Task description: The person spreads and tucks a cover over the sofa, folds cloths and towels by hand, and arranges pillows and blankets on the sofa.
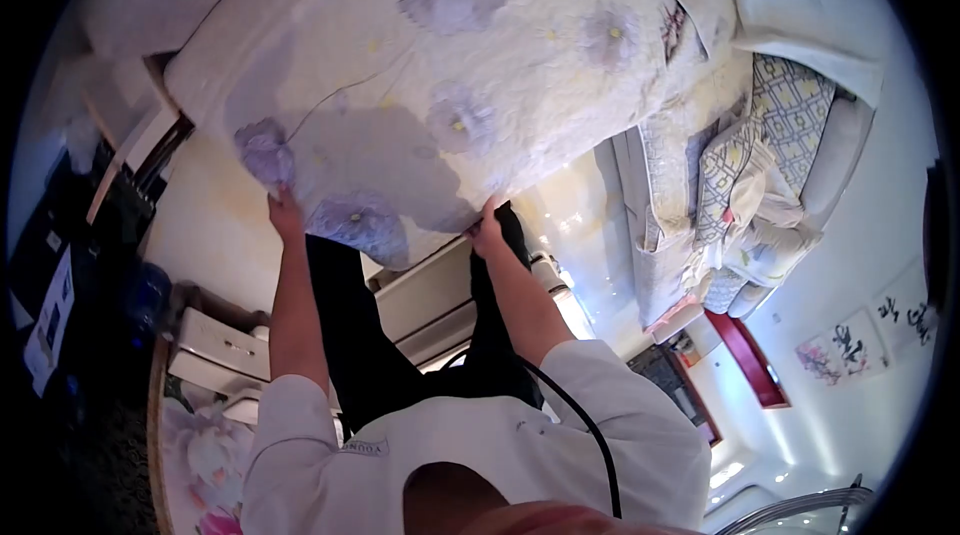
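A large cream quilt [360, 150] printed with pale purple flowers spreads in front of me and fills the upper middle of the head view. Its near edge hangs between my two hands. My left hand [286, 216] grips that edge at the left, beside a purple flower. At the right, my right hand [487, 229] is closed on the same edge, just above my dark trouser leg. Some fingers of both hands are hidden by the fabric.
A sofa [650, 225] with patterned cushions [790, 110] and rumpled cloth stands to the right on a shiny floor [570, 205]. White drawers [222, 347] are at the lower left. Dark items and a blue container [150, 290] crowd the left side.
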`<action>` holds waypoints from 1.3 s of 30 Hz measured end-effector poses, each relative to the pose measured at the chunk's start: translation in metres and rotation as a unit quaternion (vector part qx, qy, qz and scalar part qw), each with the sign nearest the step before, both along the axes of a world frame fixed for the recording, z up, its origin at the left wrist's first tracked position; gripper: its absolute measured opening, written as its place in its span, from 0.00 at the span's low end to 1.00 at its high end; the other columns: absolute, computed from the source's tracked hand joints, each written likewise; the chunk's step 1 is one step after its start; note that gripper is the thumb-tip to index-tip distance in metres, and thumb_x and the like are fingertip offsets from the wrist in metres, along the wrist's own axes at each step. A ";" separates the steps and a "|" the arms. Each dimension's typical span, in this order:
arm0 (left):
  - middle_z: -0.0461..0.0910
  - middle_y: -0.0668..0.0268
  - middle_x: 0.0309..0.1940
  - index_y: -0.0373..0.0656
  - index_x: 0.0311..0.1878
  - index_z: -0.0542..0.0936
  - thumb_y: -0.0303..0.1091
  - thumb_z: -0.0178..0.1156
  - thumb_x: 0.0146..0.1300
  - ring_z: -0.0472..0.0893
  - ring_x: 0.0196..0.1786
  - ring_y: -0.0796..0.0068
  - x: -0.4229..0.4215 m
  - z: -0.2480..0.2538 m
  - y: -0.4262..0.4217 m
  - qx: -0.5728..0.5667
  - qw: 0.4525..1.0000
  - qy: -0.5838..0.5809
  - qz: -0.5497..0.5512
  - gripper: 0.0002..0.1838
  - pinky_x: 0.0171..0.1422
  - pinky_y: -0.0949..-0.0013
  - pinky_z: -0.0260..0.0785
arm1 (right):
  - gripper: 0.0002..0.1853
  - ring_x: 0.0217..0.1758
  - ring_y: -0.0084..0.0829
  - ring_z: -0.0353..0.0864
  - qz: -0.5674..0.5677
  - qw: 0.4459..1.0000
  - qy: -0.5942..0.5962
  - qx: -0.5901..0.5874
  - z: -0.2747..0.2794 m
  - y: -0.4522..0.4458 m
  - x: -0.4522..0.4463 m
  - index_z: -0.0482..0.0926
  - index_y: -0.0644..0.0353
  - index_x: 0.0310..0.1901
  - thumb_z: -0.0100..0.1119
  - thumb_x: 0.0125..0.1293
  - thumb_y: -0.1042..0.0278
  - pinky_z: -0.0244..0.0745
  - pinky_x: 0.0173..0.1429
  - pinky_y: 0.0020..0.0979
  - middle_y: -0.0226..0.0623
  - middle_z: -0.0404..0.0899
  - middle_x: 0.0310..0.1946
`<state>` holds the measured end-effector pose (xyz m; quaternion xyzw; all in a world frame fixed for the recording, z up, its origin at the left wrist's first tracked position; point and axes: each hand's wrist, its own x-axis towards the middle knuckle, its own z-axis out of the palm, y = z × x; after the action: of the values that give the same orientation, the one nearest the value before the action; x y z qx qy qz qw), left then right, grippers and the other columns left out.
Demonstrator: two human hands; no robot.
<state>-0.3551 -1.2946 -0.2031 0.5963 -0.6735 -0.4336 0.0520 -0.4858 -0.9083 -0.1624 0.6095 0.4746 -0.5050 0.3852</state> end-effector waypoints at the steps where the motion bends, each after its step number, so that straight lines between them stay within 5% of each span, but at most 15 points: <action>1: 0.77 0.48 0.36 0.31 0.45 0.70 0.49 0.51 0.62 0.76 0.41 0.51 -0.008 0.015 -0.004 -0.005 0.995 -0.094 -0.031 0.25 0.47 0.59 0.67 | 0.35 0.55 0.34 0.66 0.024 0.999 -0.014 -0.036 -0.009 0.016 0.013 0.63 0.55 0.57 0.47 0.58 0.33 0.66 0.53 0.40 0.36 0.68 0.48; 7: 0.67 0.45 0.52 0.35 0.52 0.65 0.54 0.52 0.60 0.69 0.51 0.45 -0.047 0.052 0.026 -0.198 0.913 -0.356 0.026 0.30 0.48 0.51 0.67 | 0.31 0.44 0.31 0.73 0.272 0.956 0.048 -0.094 0.008 0.059 -0.041 0.65 0.57 0.54 0.62 0.53 0.50 0.70 0.46 0.32 0.33 0.73 0.41; 9: 0.56 0.46 0.62 0.36 0.58 0.62 0.54 0.53 0.58 0.58 0.61 0.39 -0.056 0.056 0.049 -0.374 0.893 -0.222 -0.120 0.34 0.52 0.48 0.66 | 0.29 0.43 0.26 0.73 0.263 0.934 0.234 -0.068 0.009 0.067 -0.076 0.65 0.54 0.53 0.66 0.50 0.62 0.70 0.45 0.30 0.30 0.74 0.40; 10: 0.53 0.47 0.64 0.38 0.61 0.59 0.52 0.54 0.58 0.54 0.63 0.37 -0.058 0.055 0.062 -0.258 0.927 -0.124 -0.242 0.35 0.54 0.48 0.65 | 0.30 0.43 0.26 0.73 0.218 0.944 0.217 -0.121 0.018 0.069 -0.092 0.64 0.54 0.54 0.66 0.50 0.62 0.70 0.46 0.30 0.32 0.74 0.43; 12: 0.44 0.49 0.68 0.45 0.67 0.51 0.44 0.57 0.57 0.48 0.67 0.39 -0.097 0.105 0.123 -0.285 0.753 -0.271 -0.528 0.38 0.58 0.50 0.63 | 0.24 0.42 0.26 0.74 0.145 0.967 0.067 -0.199 0.006 0.076 -0.081 0.69 0.54 0.50 0.64 0.52 0.61 0.71 0.45 0.30 0.30 0.76 0.41; 13: 0.44 0.50 0.68 0.46 0.68 0.51 0.44 0.56 0.56 0.51 0.66 0.40 -0.088 0.110 0.133 -0.269 0.779 -0.265 -0.500 0.38 0.58 0.50 0.64 | 0.24 0.42 0.26 0.74 0.139 0.966 0.059 -0.209 0.003 0.085 -0.071 0.69 0.54 0.50 0.64 0.52 0.61 0.71 0.45 0.30 0.30 0.76 0.41; 16: 0.49 0.48 0.66 0.48 0.68 0.49 0.45 0.54 0.57 0.60 0.62 0.44 -0.086 0.108 0.158 -0.163 0.828 -0.335 -0.419 0.38 0.55 0.49 0.65 | 0.08 0.38 0.25 0.75 0.678 0.694 -0.073 -0.230 -0.061 0.144 -0.089 0.81 0.51 0.29 0.60 0.53 0.58 0.73 0.40 0.29 0.25 0.78 0.26; 17: 0.54 0.47 0.64 0.49 0.69 0.48 0.46 0.52 0.58 0.66 0.59 0.46 -0.078 0.120 0.163 -0.054 0.834 -0.418 -0.357 0.38 0.54 0.49 0.66 | 0.08 0.38 0.25 0.75 0.676 0.692 -0.069 -0.243 -0.052 0.156 -0.104 0.81 0.51 0.29 0.60 0.53 0.58 0.73 0.40 0.29 0.25 0.78 0.26; 18: 0.62 0.47 0.58 0.48 0.66 0.54 0.47 0.50 0.59 0.70 0.54 0.47 -0.073 0.132 0.169 0.007 0.797 -0.451 -0.403 0.33 0.52 0.49 0.66 | 0.14 0.44 0.30 0.73 0.388 0.911 0.028 -0.139 -0.038 0.163 -0.135 0.73 0.49 0.43 0.55 0.57 0.55 0.70 0.47 0.35 0.29 0.73 0.40; 19: 0.70 0.47 0.53 0.47 0.64 0.60 0.48 0.48 0.60 0.75 0.49 0.48 -0.068 0.135 0.173 0.064 0.758 -0.476 -0.441 0.30 0.51 0.50 0.67 | 0.24 0.51 0.36 0.70 0.040 0.992 0.118 -0.021 -0.034 0.170 -0.176 0.65 0.48 0.58 0.49 0.61 0.52 0.67 0.53 0.41 0.33 0.67 0.55; 21: 0.77 0.50 0.40 0.40 0.38 0.77 0.50 0.45 0.60 0.76 0.45 0.50 -0.060 0.137 0.196 0.078 0.761 -0.399 -0.506 0.21 0.50 0.53 0.67 | 0.29 0.54 0.36 0.67 -0.015 0.958 0.283 -0.051 0.003 0.181 -0.256 0.54 0.54 0.62 0.42 0.64 0.46 0.66 0.53 0.40 0.35 0.64 0.56; 27: 0.77 0.53 0.39 0.41 0.40 0.74 0.42 0.44 0.64 0.75 0.44 0.51 -0.212 0.185 0.332 0.116 0.824 -0.214 -0.511 0.15 0.49 0.56 0.65 | 0.20 0.29 0.30 0.76 0.297 0.926 0.231 0.009 -0.041 0.219 -0.303 0.73 0.65 0.39 0.53 0.60 0.52 0.73 0.27 0.32 0.39 0.75 0.30; 31: 0.77 0.56 0.41 0.43 0.43 0.75 0.42 0.48 0.62 0.74 0.47 0.54 -0.310 0.209 0.387 0.066 0.820 -0.177 -0.540 0.15 0.51 0.57 0.66 | 0.17 0.29 0.30 0.77 0.561 0.826 0.053 0.018 -0.134 0.296 -0.226 0.74 0.62 0.37 0.57 0.58 0.54 0.72 0.26 0.29 0.37 0.77 0.33; 35: 0.73 0.62 0.46 0.49 0.48 0.73 0.41 0.53 0.57 0.71 0.51 0.58 -0.367 0.168 0.390 -0.106 0.794 -0.101 -0.590 0.16 0.52 0.57 0.67 | 0.14 0.30 0.27 0.77 0.160 0.978 0.124 -0.042 -0.001 0.291 -0.269 0.74 0.60 0.39 0.54 0.60 0.57 0.71 0.35 0.28 0.34 0.78 0.31; 39: 0.68 0.65 0.49 0.53 0.50 0.71 0.42 0.59 0.52 0.67 0.54 0.59 -0.401 0.129 0.384 -0.091 0.759 -0.173 -0.620 0.20 0.52 0.57 0.67 | 0.14 0.30 0.32 0.77 0.327 0.772 0.488 0.243 -0.017 0.258 -0.352 0.77 0.62 0.32 0.56 0.57 0.57 0.70 0.37 0.31 0.39 0.78 0.26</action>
<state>-0.7559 -0.9107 -0.0742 0.1055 -0.9298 -0.1972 -0.2923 -0.8375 -0.6506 -0.1799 0.1627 0.8761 -0.4462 0.0826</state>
